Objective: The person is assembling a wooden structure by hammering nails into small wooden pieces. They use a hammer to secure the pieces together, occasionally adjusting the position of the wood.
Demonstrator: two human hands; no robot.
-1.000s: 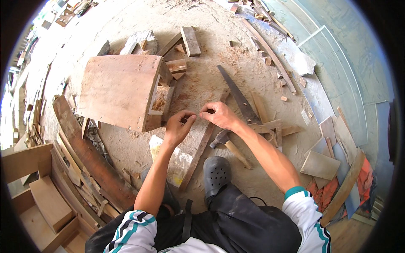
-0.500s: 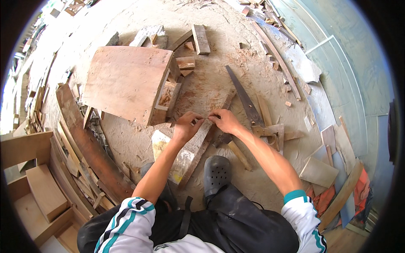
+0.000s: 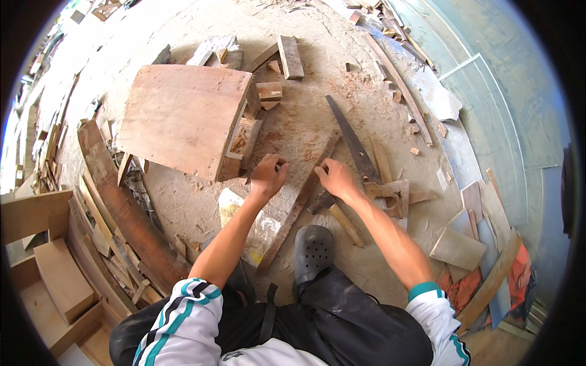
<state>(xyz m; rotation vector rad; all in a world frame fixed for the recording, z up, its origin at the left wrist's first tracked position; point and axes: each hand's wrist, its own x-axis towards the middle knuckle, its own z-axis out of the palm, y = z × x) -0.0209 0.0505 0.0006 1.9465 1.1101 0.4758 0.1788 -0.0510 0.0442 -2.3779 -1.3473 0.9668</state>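
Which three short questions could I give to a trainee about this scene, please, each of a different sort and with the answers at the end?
1. True or false: the left hand and the right hand are touching each other.
2. Multiple choice: what colour is the shoe with holes? A) red B) dark grey C) white
3. Fill in the missing word: in the picture, the boxlike wooden piece lies to the ____ of the saw.

Key:
1. False; a gap shows between them.
2. B
3. left
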